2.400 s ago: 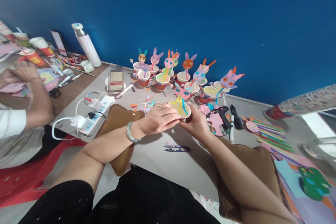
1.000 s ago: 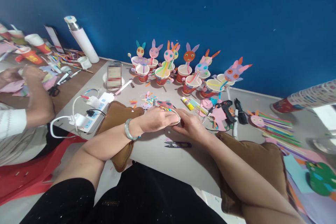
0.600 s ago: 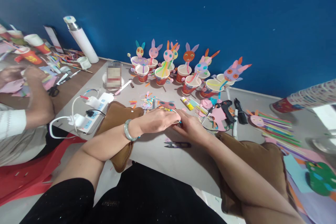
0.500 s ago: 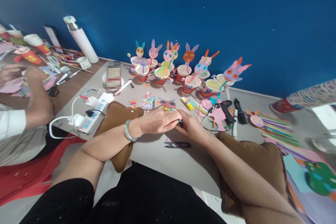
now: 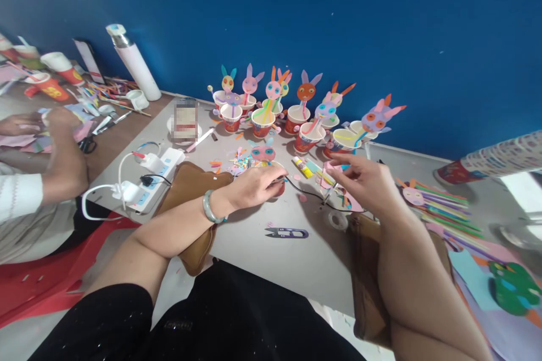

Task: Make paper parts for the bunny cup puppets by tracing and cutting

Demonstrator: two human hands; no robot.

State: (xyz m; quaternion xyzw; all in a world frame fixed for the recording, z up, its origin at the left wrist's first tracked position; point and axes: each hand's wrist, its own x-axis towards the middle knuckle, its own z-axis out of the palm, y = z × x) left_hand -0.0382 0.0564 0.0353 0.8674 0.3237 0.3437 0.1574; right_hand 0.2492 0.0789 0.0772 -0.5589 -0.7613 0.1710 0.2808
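Note:
My left hand [image 5: 256, 186] is curled round a paper cup [image 5: 278, 188], mostly hidden by the fingers, with a red patch showing. A pink paper animal face [image 5: 263, 153] with blue eyes rises just behind that hand. My right hand [image 5: 366, 183] is apart from the cup, over paper scraps at the right, its fingers stretched and apart, with nothing visible in them. It covers the place of the black glue gun. Between my forearms lie purple-handled thread snips [image 5: 287, 233]. A clear tape roll [image 5: 337, 220] rests below my right hand.
Several finished cups with paper animal heads [image 5: 297, 118] stand along the blue wall. A yellow glue stick [image 5: 302, 167] lies before them. Brown cushions [image 5: 192, 186] flank my arms. At left are a power strip [image 5: 158, 180] and a co-worker's arm [image 5: 63, 163]; at right, stacked cups [image 5: 499, 152].
My right hand has left my left hand and moved right, over the paper scraps and glue gun. The cup in my left hand and the tape roll now show.

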